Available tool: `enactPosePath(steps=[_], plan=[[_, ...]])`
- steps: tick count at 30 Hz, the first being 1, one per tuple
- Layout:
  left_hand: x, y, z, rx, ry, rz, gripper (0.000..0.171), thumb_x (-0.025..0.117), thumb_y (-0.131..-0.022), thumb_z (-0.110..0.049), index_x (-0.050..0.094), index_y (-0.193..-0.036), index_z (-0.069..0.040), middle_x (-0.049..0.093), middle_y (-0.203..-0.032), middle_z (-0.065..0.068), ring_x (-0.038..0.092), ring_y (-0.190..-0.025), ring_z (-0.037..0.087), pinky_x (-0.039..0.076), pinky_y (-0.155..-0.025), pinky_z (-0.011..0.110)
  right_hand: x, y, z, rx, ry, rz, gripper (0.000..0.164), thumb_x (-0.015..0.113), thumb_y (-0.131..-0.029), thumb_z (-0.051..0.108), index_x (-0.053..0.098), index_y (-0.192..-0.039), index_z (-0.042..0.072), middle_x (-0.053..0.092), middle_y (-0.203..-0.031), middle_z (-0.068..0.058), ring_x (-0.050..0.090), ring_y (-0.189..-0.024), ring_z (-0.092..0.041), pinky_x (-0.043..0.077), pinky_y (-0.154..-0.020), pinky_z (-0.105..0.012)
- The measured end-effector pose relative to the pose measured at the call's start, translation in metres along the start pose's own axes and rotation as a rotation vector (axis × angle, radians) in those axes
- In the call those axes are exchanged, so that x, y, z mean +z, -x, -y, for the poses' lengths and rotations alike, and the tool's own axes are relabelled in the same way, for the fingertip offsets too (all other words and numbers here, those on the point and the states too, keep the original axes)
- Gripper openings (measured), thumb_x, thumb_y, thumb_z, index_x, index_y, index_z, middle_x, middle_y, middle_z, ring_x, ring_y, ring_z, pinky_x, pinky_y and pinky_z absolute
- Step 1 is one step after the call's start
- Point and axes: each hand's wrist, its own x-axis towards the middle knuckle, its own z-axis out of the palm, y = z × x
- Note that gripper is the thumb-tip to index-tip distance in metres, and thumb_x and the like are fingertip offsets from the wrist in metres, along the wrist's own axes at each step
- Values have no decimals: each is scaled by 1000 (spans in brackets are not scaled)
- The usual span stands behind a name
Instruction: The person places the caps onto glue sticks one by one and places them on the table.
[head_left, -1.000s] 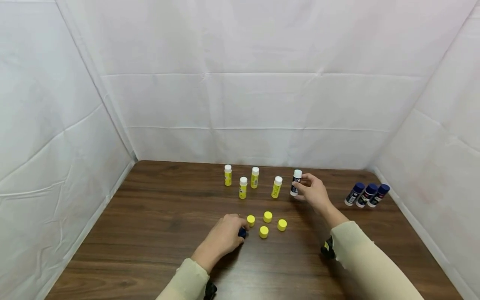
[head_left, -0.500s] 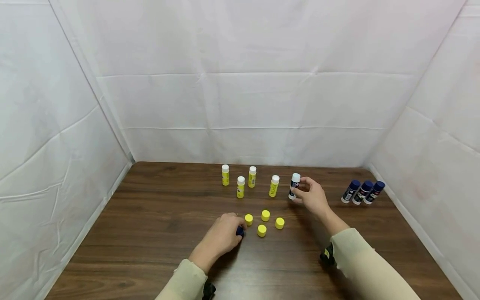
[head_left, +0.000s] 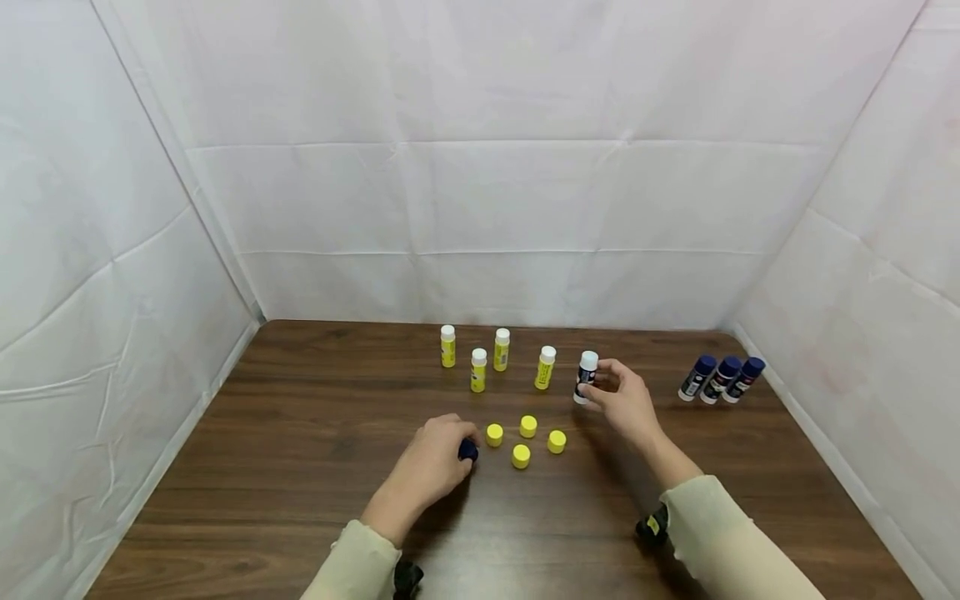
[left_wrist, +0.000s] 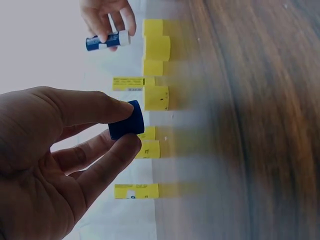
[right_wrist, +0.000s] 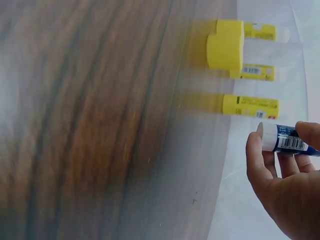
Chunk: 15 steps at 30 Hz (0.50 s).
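My left hand (head_left: 431, 458) pinches a dark blue cap (left_wrist: 126, 120) between thumb and fingers, slightly above the tabletop in the left wrist view. To its right, my right hand (head_left: 626, 408) grips a dark blue glue stick (head_left: 586, 377) by its barrel. The stick is nearly upright with its bare white end up, and its lower white end (right_wrist: 268, 136) is off the table in the right wrist view. Several uncapped yellow glue sticks (head_left: 478, 377) with white tops stand left of it. Between the hands sit several loose yellow caps (head_left: 521, 457).
At the right of the brown wooden table (head_left: 300, 467), several dark blue glue sticks (head_left: 720, 381) stand close together with blue caps on. White sheeting (head_left: 480, 200) walls the back and both sides. A dark wrist device (head_left: 652, 527) shows at the right cuff.
My left hand has moved left with the blue cap, away from the yellow caps. My right hand has brought the blue glue stick a little nearer. The head view has shifted slightly.
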Motion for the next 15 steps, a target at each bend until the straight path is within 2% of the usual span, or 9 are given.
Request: enactPosePath(steps=[9, 15], plan=[[-4, 2, 3, -18, 1, -55, 18, 79, -87, -8, 76, -104, -13, 67, -104, 3, 67, -100, 25, 58, -85, 45, 13, 20, 15, 19, -74, 16, 51, 68, -98, 10, 48, -143, 0, 54, -136, -23, 62, -114, -25, 57, -94, -42], [-5, 5, 3, -31, 32, -84, 20, 80, -86, -6, 76, -105, -13, 68, -106, 3, 68, -101, 24, 59, -84, 43, 23, 39, 28, -3, -39, 33, 46, 71, -97, 12, 54, -138, 3, 58, -128, -19, 61, -111, -25, 59, -90, -41]])
